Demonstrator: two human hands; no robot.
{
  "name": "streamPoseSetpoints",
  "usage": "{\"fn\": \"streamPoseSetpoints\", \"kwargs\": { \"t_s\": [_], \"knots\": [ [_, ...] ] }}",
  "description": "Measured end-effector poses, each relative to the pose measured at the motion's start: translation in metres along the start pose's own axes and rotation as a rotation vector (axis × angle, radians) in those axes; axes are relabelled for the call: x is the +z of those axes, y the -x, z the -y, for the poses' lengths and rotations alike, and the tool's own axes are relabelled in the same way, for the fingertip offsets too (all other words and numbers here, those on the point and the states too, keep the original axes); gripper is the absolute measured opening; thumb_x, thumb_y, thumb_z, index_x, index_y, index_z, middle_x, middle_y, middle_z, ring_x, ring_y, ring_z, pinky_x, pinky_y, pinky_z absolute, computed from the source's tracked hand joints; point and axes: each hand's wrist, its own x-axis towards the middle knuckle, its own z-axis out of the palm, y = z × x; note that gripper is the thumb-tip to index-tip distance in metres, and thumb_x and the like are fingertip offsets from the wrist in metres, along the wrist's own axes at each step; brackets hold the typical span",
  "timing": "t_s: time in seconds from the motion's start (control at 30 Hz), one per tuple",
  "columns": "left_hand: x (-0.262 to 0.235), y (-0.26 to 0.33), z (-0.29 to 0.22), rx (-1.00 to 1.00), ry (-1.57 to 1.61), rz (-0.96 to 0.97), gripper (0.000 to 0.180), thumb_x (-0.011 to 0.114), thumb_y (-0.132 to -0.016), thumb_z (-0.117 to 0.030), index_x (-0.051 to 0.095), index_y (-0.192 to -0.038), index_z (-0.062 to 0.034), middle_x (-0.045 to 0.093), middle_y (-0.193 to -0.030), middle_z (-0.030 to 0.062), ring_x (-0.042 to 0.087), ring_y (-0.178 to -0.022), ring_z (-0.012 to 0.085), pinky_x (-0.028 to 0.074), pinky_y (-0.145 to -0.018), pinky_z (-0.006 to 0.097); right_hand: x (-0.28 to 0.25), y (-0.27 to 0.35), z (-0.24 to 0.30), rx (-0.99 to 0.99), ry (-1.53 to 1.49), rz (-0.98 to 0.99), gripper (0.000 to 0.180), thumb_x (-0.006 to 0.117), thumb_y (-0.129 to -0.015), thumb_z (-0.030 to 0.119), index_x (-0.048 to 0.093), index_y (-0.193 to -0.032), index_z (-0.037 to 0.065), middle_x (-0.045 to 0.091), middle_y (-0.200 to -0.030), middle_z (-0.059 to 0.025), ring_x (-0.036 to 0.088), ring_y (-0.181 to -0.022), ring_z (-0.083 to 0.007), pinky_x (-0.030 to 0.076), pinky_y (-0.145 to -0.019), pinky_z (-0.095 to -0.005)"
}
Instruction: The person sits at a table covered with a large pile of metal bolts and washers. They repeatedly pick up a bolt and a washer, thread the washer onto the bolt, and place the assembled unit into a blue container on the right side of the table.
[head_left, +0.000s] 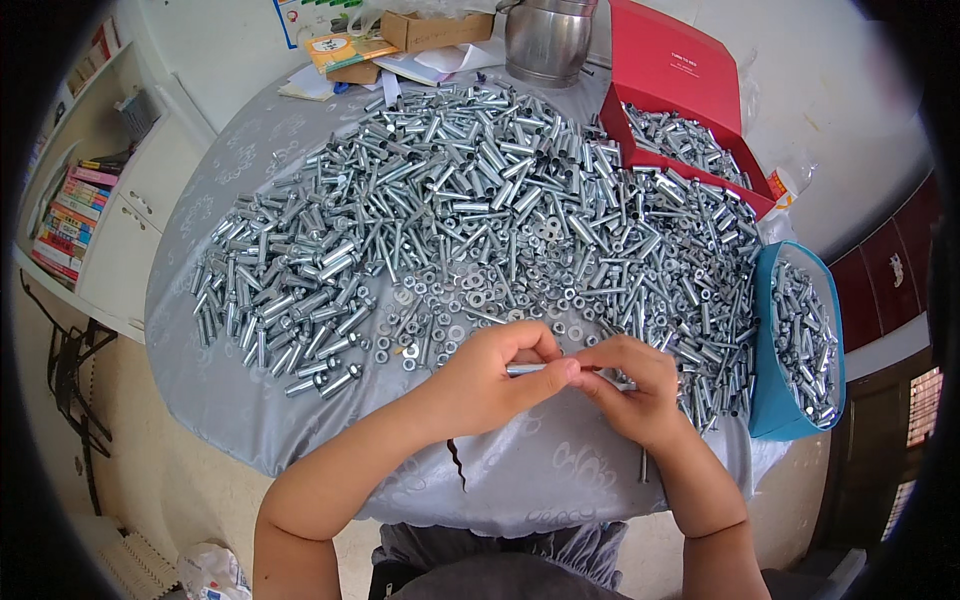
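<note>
My left hand [503,378] is closed round a silvery metal bolt [523,369]; only a short smooth stretch of it shows between thumb and fingers. My right hand [632,388] meets it at the fingertips, thumb and forefinger pinched by the bolt's end; whatever they grip is hidden. Both hands are over the near edge of a big heap of loose metal hardware. Just beyond them lie washers [474,298] and nuts. Loose sleeves and bolts [500,165] fill the far part, and bolts with sleeves and nuts on them [310,290] lie at the left.
A grey patterned cloth [240,410] covers the round table. On the right stand an open red box [745,165] and a blue bin [790,400], both full of hardware. A metal pot [548,45], a cardboard box [435,30] and booklets [345,50] sit at the back.
</note>
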Motion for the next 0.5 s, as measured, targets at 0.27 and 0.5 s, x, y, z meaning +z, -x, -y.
{"fn": "streamPoseSetpoints", "kwargs": {
  "t_s": [0.27, 0.5],
  "knots": [
    [-0.019, -0.003, -0.014, 0.082, 0.322, -0.536, 0.014, 0.053, -0.084, -0.014, 0.049, -0.073, -0.0064, 0.031, -0.047, -0.0064, 0.022, -0.038, 0.003, 0.018, -0.037, 0.021, -0.009, 0.002, -0.02, 0.253, -0.049, -0.326, 0.008, 0.064, -0.075, 0.002, 0.064, -0.083, 0.001, 0.06, -0.07, -0.0045, 0.052, -0.059, -0.0085, 0.041, -0.057, -0.0193],
    [-0.029, -0.004, -0.011, 0.034, 0.463, -0.582, 0.018, 0.054, -0.084, -0.019, 0.049, -0.073, -0.0064, 0.026, -0.045, -0.0081, 0.018, -0.036, 0.0028, 0.015, -0.037, 0.022, -0.017, -0.014, -0.022, 0.036, 0.407, 0.01, 0.018, 0.066, -0.071, 0.006, 0.064, -0.088, 0.004, 0.06, -0.082, -0.0071, 0.053, -0.069, -0.0202, 0.044, -0.065, -0.0291]
  ]
}}
